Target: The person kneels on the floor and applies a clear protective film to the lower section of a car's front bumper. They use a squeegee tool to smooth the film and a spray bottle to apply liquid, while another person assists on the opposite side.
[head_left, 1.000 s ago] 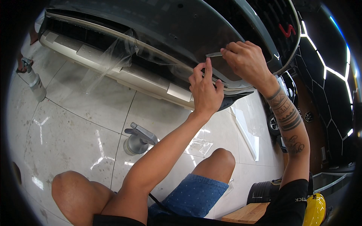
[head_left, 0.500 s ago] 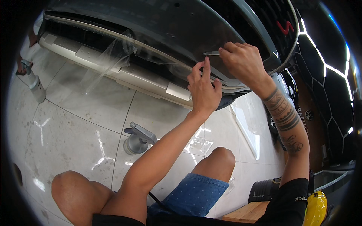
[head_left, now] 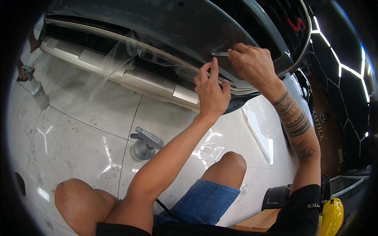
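Observation:
A dark grey car body panel [head_left: 165,27] fills the upper part, with a thin trim edge along its lower side. My right hand [head_left: 254,65] is closed around a slim, pale, blade-like tool [head_left: 221,54], whose tip points left at the panel. Just below that tip is my left hand [head_left: 212,92], index finger stretched up to the panel, the other fingers loosely bent and apart. Clear film [head_left: 125,53] hangs crumpled from the panel's edge, over the light silver bumper strip [head_left: 100,59]. What lies under my left fingertips is too small to tell.
A grey spray bottle [head_left: 143,147] stands on the tiled floor below my left forearm; another bottle [head_left: 38,93] is at the far left, near another person's foot [head_left: 23,70]. A white angular piece [head_left: 262,137] lies to the right. A wooden seat [head_left: 256,221] and yellow object [head_left: 332,216] sit lower right.
Both hands and the tool have shifted very slightly left in the picture. My grip and the finger positions look the same.

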{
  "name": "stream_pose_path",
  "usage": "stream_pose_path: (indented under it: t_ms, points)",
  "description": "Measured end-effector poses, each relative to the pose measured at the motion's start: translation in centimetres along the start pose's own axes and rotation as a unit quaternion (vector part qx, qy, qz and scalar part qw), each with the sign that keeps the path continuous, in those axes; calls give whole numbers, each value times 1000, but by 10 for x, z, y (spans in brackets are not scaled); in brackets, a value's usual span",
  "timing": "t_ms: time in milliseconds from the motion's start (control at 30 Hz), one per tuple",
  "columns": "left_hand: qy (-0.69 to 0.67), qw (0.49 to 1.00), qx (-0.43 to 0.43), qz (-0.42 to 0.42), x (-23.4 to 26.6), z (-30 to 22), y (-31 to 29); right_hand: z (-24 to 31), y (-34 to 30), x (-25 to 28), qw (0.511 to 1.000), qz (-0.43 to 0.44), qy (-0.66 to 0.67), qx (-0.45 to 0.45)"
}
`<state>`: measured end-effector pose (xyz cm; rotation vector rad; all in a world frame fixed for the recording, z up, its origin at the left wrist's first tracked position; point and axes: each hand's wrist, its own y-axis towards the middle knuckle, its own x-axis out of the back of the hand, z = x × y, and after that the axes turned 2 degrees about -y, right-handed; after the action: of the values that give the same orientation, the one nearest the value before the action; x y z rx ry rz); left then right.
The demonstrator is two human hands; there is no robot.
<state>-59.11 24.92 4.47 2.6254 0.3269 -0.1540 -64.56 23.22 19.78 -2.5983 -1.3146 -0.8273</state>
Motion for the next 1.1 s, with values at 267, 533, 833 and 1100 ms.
stream_pose_path:
  t_ms: [267, 533, 833, 1100]
  points:
    - [2, 1000, -9, -5, 1, 1, 0, 6, -9, -4, 999, -20, 33, -35]
    - [-2, 1000, -12, -2, 1, 2, 0, 10, -16, -11, 996, -56, 42, -47]
    - [-3, 1000, -24, 0, 2, 4, 0, 19, -24, -16, 991, -76, 66, -84]
    - [-5, 999, -41, 4, 3, 8, 1, 27, -31, -26, 984, -89, 95, -120]
